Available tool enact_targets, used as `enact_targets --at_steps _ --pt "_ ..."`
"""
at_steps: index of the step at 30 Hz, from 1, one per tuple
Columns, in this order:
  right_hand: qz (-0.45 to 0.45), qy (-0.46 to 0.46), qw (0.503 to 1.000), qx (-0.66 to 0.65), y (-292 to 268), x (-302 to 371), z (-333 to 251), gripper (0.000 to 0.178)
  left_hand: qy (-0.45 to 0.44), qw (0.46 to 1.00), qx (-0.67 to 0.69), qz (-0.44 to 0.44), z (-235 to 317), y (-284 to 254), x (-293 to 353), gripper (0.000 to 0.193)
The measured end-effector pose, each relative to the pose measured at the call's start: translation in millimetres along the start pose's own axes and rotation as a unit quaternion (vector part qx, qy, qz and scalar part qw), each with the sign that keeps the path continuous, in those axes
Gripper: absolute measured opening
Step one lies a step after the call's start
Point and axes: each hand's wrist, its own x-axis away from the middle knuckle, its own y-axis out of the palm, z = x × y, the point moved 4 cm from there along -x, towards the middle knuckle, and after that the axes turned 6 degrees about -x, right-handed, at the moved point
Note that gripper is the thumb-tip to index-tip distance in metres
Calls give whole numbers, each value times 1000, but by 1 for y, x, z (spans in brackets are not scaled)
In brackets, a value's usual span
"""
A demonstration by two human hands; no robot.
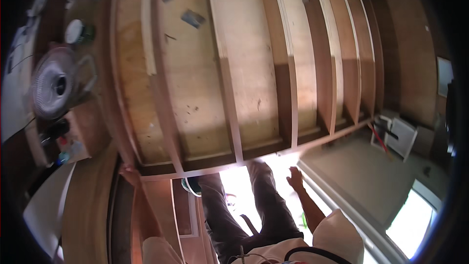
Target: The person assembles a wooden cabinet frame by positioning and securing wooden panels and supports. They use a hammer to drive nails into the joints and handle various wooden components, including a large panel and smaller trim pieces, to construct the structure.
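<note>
A large wooden bed frame [207, 169] with several parallel slats [229, 102] over a pale plywood panel [249, 68] fills the middle of the view. At its near left corner, my left hand [129, 174] has its fingers closed on the frame's edge; part of the grip is hidden. My right hand [295, 179] hangs just short of the near edge, right of my legs, fingers apart and nothing in it. Two small dark flat pieces, one a bluish-grey rectangle [193, 18], lie on the plywood toward the far left.
A round fan [56, 83] stands at the left, beside a wooden box [83, 129]. To the right are a white stool-like piece [396, 137] and a red stick [378, 137] on the grey floor [351, 161]. Bright light comes from below my legs [268, 195].
</note>
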Motion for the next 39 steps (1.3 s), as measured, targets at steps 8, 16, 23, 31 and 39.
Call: enact_targets --at_steps 8,16,23,31,39 --pt "40 30 947 -316 -9 -1 15 39 -74 890 317 -320 89 -11 222 32" --pt "47 -147 895 -419 -126 -54 -46 42 -122 848 300 -420 173 -116 345 35" --pt "14 -68 855 -515 -146 -26 -17 36 -181 832 299 -430 168 -157 347 30" --pt "-38 60 856 -512 -76 73 50 50 -154 786 455 -389 220 -195 337 25" --pt "44 104 866 -488 -68 119 81 34 -212 780 342 -479 193 -193 388 44"
